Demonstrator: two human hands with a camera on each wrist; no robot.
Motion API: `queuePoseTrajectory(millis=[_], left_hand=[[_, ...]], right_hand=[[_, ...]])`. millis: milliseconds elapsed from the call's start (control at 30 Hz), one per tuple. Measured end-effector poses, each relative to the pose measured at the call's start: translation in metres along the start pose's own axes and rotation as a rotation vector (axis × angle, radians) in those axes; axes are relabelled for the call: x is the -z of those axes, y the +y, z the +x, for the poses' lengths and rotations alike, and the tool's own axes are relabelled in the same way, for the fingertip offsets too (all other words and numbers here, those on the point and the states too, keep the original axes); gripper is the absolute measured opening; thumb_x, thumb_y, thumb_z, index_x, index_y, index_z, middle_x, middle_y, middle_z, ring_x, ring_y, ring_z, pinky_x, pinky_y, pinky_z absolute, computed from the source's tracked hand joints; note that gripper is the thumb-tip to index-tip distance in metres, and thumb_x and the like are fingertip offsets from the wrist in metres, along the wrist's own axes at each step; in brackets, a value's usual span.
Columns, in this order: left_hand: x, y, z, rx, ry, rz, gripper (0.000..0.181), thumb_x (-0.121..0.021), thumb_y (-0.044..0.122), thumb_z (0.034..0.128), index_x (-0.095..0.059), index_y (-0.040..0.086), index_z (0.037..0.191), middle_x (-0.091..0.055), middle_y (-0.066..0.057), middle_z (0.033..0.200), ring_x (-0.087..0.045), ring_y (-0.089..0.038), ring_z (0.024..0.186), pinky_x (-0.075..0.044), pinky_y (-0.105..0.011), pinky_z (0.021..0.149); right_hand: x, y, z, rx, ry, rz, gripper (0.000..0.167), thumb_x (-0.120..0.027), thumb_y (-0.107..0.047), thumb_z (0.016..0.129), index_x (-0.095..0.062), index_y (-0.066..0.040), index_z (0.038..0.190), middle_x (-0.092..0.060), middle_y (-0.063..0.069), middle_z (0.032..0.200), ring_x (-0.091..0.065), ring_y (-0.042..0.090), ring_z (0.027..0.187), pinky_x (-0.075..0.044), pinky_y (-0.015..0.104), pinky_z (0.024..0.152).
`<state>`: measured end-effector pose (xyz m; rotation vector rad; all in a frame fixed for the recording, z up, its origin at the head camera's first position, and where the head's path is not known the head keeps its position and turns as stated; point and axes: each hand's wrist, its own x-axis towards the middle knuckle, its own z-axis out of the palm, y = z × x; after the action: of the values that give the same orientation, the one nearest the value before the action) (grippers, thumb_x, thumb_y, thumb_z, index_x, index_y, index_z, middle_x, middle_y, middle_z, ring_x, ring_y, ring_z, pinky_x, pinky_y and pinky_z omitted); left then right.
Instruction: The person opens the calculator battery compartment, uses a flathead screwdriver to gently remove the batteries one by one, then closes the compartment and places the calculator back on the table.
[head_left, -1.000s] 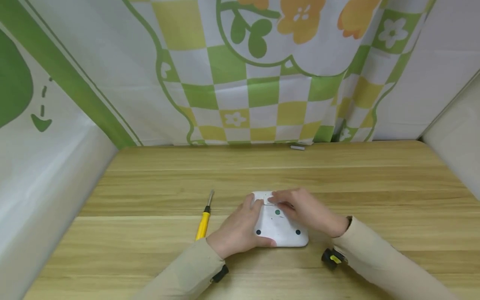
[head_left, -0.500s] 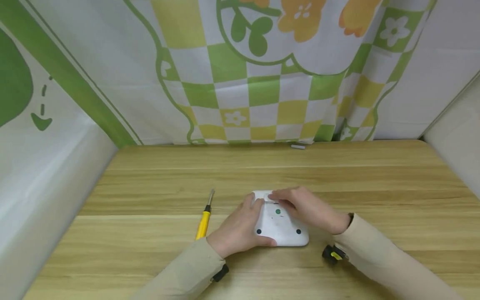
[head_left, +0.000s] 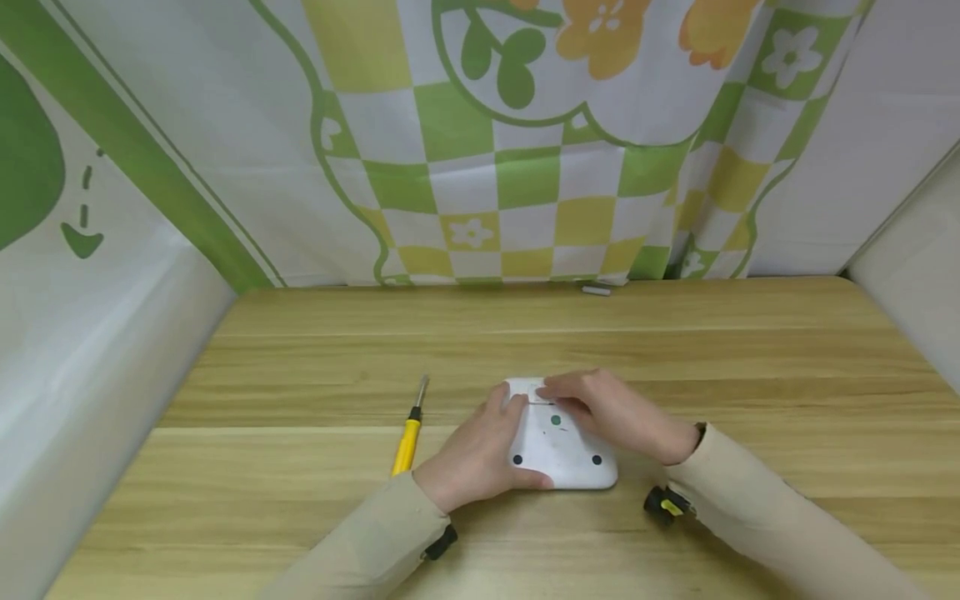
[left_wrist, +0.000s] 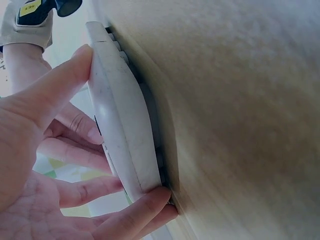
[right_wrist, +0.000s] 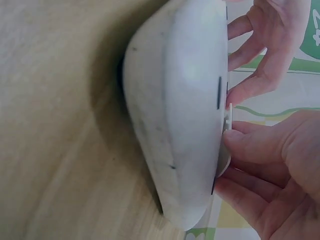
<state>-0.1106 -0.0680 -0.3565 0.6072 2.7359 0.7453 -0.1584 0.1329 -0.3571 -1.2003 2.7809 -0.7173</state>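
Observation:
A white device [head_left: 566,450] with round dark feet and a green dot lies on the wooden table; the left wrist view shows keys [left_wrist: 120,52] on its table-facing side. My left hand [head_left: 476,457] grips its left part, thumb at the near edge and fingertips toward the far end. At that far end, my right hand [head_left: 618,417] pinches a small white cover [head_left: 533,392]. Seen from the right wrist, the cover [right_wrist: 224,162] stands slightly raised from the device's surface, between thumb and fingers. The fingers partly hide it in the head view.
Left of my left hand lies a yellow-handled screwdriver [head_left: 407,446], its tip pointing away. A small grey piece [head_left: 596,291] rests at the table's back edge, below a green-and-yellow checked curtain [head_left: 525,179]. White sheeting hangs at both sides.
A dark gap now shows along the near edge of the small cover, which sat flush a second ago. My right hand has moved very slightly; my left hand keeps its grip on the device.

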Motion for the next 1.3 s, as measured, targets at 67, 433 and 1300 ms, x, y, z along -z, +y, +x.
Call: queuePoseTrajectory(millis=[67, 433, 1300], left_hand=[[0.0, 0.0, 0.0, 0.002, -0.003, 0.005, 0.094, -0.082, 0.046, 0.071, -0.038, -0.001, 0.14, -0.03, -0.024, 0.146, -0.05, -0.032, 0.115, -0.046, -0.042, 0.096], [0.001, 0.001, 0.0, 0.023, -0.025, 0.01, 0.097, -0.081, 0.048, 0.0719, -0.035, 0.0, 0.143, -0.026, -0.025, 0.15, -0.047, -0.034, 0.122, -0.045, -0.043, 0.1], [0.0, 0.0, 0.001, 0.011, -0.021, 0.033, 0.099, -0.08, 0.049, 0.0717, -0.034, -0.002, 0.143, -0.025, -0.028, 0.15, -0.045, -0.038, 0.127, -0.042, -0.046, 0.104]], right_hand=[[0.0, 0.0, 0.0, -0.001, -0.003, -0.014, 0.026, -0.06, 0.001, 0.091, -0.068, -0.001, 0.116, -0.066, 0.016, 0.119, -0.063, 0.03, 0.11, -0.052, 0.041, 0.09], [-0.002, -0.004, -0.013, -0.015, -0.078, -0.127, 0.039, -0.057, -0.004, 0.094, -0.056, -0.003, 0.133, -0.052, 0.018, 0.138, -0.056, 0.032, 0.121, -0.05, 0.041, 0.093], [-0.015, -0.005, -0.033, 0.042, -0.084, -0.216, 0.055, -0.044, -0.028, 0.102, -0.03, -0.003, 0.149, -0.027, 0.017, 0.155, -0.028, 0.03, 0.143, -0.026, 0.051, 0.114]])
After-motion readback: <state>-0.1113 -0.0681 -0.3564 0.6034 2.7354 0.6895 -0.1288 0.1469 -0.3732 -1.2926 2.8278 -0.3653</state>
